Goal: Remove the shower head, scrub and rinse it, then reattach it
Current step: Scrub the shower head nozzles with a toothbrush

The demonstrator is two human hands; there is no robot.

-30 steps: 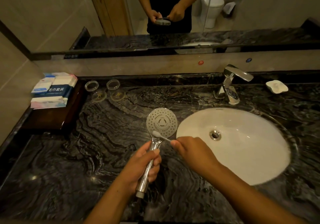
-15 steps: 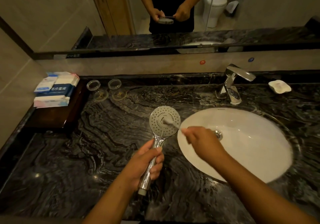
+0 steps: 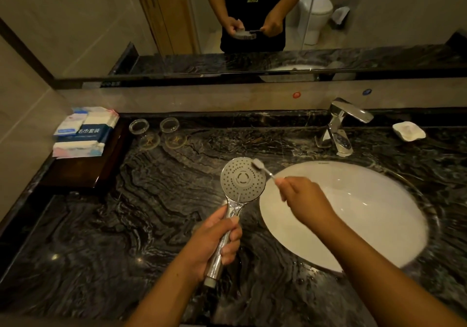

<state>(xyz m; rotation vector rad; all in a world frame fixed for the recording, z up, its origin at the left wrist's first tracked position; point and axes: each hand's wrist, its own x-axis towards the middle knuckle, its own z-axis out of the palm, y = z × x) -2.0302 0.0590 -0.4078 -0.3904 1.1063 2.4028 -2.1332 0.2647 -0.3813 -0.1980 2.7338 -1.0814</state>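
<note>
A chrome shower head with a round perforated face is held face up above the dark marble counter, just left of the basin. My left hand is wrapped around its handle. My right hand grips a white toothbrush by the stem. The bristle end rests on the far right rim of the shower head's face. The hose end of the handle sticks out below my left fist, with no hose on it.
A white oval basin fills the right of the counter, with a chrome tap behind it and a white soap dish at far right. Two glass coasters and a dark tray with towel packs sit at back left. A mirror faces me.
The toothbrush head has travelled from the near edge of the shower face, across its centre, to the far right rim. My left hand keeps the handle steady.
</note>
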